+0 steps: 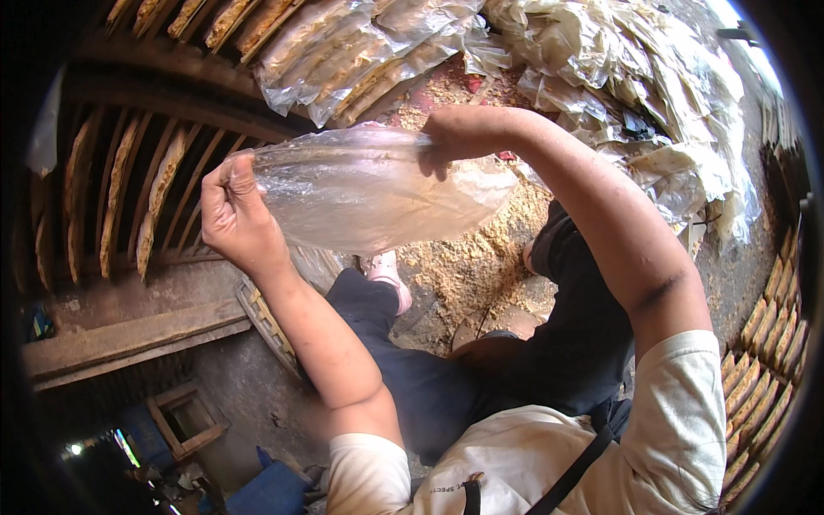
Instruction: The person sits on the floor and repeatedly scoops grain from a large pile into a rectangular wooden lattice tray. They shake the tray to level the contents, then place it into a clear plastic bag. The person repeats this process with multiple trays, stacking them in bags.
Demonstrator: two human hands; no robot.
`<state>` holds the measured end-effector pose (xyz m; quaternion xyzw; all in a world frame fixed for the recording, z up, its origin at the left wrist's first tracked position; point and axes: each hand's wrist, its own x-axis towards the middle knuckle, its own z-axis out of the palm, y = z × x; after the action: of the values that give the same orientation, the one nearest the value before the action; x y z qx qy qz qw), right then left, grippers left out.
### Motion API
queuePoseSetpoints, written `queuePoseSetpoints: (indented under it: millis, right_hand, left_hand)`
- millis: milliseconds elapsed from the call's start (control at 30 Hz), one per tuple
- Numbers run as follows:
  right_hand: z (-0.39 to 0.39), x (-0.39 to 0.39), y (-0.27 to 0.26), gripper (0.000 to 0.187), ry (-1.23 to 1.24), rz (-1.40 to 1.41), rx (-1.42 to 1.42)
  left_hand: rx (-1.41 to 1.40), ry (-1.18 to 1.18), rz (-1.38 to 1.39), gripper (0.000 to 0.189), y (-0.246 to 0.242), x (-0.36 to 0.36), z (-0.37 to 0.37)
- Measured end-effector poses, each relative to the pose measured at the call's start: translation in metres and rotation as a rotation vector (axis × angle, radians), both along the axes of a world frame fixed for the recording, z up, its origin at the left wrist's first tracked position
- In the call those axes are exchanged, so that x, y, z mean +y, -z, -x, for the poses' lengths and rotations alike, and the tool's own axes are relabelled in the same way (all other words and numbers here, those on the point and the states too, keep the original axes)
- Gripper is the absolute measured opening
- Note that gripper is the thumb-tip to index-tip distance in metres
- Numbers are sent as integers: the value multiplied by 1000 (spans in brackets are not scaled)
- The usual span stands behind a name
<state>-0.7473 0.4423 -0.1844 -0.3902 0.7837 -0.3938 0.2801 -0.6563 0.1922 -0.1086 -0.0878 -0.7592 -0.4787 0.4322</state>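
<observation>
A clear, crinkled plastic sheet or bag (360,187) is stretched in the air between my hands, above a floor strewn with yellowish crumbs (476,270). My left hand (238,212) pinches its left end between thumb and fingers. At its upper right edge, my right hand (441,138) has its fingers bent down against the plastic; part of the grip is hidden. Under the sheet, my foot in a pink clog (388,277) rests on the floor.
Wooden racks holding slabs with yellowish lumpy edges (161,193) stand at the left. Crumpled plastic sheets (618,71) lie heaped at the upper right. More slabs (756,393) stand in rows at the far right. A wooden beam (135,338) runs at the lower left.
</observation>
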Motion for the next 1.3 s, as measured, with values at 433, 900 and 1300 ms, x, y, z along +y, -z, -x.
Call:
queuePoseSetpoints:
  millis: [433,900,1300]
  right_hand:
    - [44,37,13,35,137,-466,325]
    - [34,11,-12,17,99,61,177]
    - [31,29,-9,37,115,-194,397]
  left_hand:
    - [15,-309,-56,15,-6,-88,-13]
    - [-150,18,513,101,56,-26,12]
    - [-835,674,-5,32,118,17,23]
